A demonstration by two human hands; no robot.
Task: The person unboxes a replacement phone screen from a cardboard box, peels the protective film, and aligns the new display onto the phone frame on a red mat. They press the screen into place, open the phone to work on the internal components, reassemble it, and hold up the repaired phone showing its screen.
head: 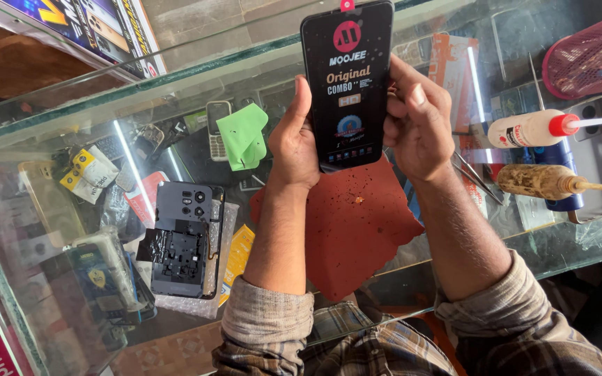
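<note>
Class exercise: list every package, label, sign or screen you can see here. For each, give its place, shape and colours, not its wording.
Replacement phone screen: held up by left hand and right hand; black rectangle, red, gold and blue sticker print.
White glue bottle: right on the glass counter; small printed label, red nozzle.
Yellow-and-white packet: under the glass, left.
Orange package: under the glass, behind the right hand.
Poster: top left; dark with yellow.

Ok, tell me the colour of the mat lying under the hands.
Brick red with dark specks: the mat, clearest in the head view.
</note>
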